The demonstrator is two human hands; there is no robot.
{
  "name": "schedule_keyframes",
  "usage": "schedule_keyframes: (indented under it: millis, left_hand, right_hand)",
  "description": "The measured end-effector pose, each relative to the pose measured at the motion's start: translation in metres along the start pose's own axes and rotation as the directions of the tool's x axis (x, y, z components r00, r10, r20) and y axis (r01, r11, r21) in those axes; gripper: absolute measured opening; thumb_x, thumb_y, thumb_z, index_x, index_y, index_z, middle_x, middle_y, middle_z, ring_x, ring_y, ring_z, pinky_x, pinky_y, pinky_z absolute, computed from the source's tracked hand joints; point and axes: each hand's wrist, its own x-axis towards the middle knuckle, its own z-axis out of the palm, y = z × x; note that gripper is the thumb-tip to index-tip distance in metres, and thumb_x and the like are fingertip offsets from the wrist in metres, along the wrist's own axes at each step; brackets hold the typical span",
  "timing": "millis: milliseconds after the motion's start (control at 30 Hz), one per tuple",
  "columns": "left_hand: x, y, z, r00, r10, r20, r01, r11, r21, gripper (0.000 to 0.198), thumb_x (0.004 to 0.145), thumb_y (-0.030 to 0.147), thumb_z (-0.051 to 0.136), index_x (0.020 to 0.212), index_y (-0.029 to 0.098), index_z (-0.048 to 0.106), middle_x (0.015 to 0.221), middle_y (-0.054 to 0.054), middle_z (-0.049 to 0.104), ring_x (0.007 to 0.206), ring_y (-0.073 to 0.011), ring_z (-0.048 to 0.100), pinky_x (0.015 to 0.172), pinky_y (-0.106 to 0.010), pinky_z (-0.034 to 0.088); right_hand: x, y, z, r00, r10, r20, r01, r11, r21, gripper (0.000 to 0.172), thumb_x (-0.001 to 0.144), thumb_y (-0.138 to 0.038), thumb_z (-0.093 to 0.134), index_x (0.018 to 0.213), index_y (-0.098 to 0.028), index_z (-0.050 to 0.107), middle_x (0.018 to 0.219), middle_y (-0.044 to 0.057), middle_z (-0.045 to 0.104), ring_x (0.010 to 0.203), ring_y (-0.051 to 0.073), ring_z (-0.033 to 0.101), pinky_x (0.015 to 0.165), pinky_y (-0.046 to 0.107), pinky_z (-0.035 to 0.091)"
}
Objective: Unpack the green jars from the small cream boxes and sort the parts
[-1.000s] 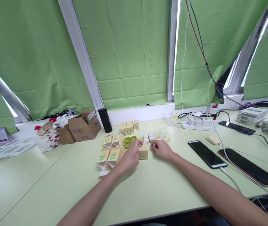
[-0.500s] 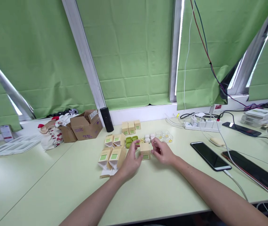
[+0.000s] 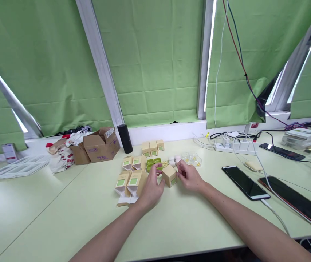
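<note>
Status: tan box mid-counter, turned corner-on, green label facing front-right; resting or slightly lifted, cannot tell. Left hand grip narrow, closed on the left side of the tan box. Right hand grip narrow, fingertips on its right side. Just behind: green trays, white cubes, clear cups. Beside the left hand: open cartons. Farther back: row of closed boxes, black cylinder. Phones well apart, right.
</note>
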Motion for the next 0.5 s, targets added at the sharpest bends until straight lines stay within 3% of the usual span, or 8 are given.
schedule_keyframes:
  millis: [167,367,500]
  left_hand:
    - [-0.0018,0.0018,0.0004,1.000,0.000,-0.028,0.000,1.000,0.022,0.047,0.090,0.012,0.055,0.133,0.027,0.043,0.140,-0.010,0.056,0.118,-0.0215,0.060,0.105,-0.041,0.048]
    - [-0.0024,0.0023,-0.0006,0.997,-0.009,-0.082,0.013,0.998,0.058,0.044,0.090,0.011,0.052,0.131,0.027,0.046,0.126,-0.008,0.061,0.102,-0.0205,0.063,0.095,-0.038,0.051]
    - [-0.0011,-0.0020,0.0010,0.995,0.006,-0.095,0.002,0.996,0.084,0.043,0.091,0.011,0.052,0.131,0.028,0.047,0.130,-0.008,0.058,0.103,-0.0208,0.061,0.093,-0.038,0.051]
  right_hand:
    - [0.0010,0.0025,0.0036,0.997,0.052,-0.049,-0.046,0.993,0.108,0.013,0.089,-0.024,0.049,0.098,-0.026,0.041,0.071,-0.004,0.063,0.061,0.017,0.057,0.063,0.027,0.040]
    - [0.0039,0.0052,0.0057,0.994,0.094,-0.059,-0.080,0.973,0.216,0.012,0.091,-0.020,0.046,0.100,-0.026,0.041,0.092,0.001,0.075,0.061,0.015,0.061,0.063,0.027,0.044]
    - [0.0058,0.0101,0.0073,0.989,0.094,-0.117,-0.063,0.967,0.247,0.013,0.090,-0.018,0.047,0.100,-0.026,0.045,0.085,-0.001,0.073,0.056,0.014,0.059,0.059,0.026,0.043]
